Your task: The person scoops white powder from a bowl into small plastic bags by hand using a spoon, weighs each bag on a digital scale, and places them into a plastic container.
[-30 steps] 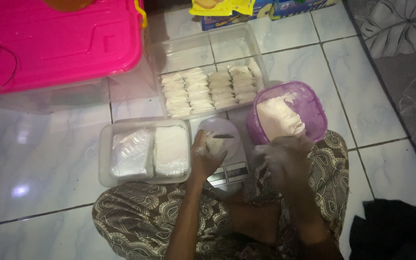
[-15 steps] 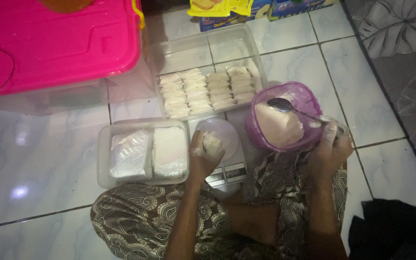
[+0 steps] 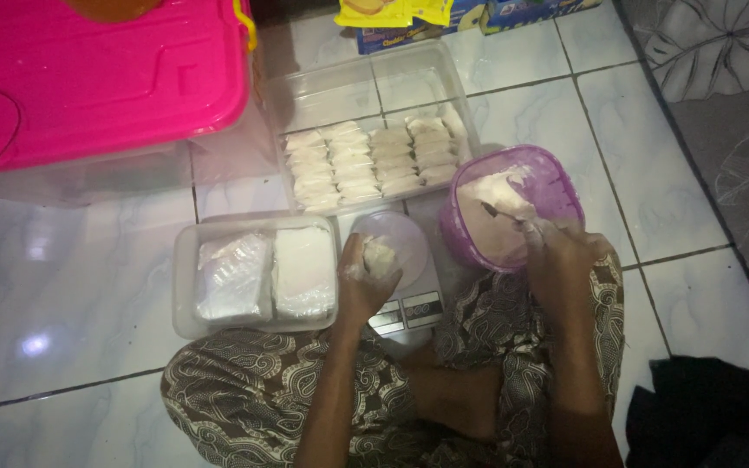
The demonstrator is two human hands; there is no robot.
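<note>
Cupping a dough lump (image 3: pixel 381 256) over the scale (image 3: pixel 400 299), left hand (image 3: pixel 361 282) curls its fingers round it; right hand (image 3: pixel 565 256) grips a half-hidden spoon (image 3: pixel 503 212) in the purple tub (image 3: pixel 556 178).

Top edge, right of centre: yellow snack pouch (image 3: pixel 389 11), crumpled and cut off by the frame, lying partly over a flat blue carton (image 3: pixel 409 36). Just beside it to the right, a second blue carton (image 3: pixel 537 10) with yellow graphics, also cropped. Left of centre: two flat clear plastic-wrapped packs (image 3: pixel 266 275) of white contents, side by side in a clear rectangular tub (image 3: pixel 182 290). Lower centre: a scale's small grey display panel (image 3: pixel 407 311), rectangular, too dim to tell whether it is lit. Printing on the cartons is blurred.
</note>
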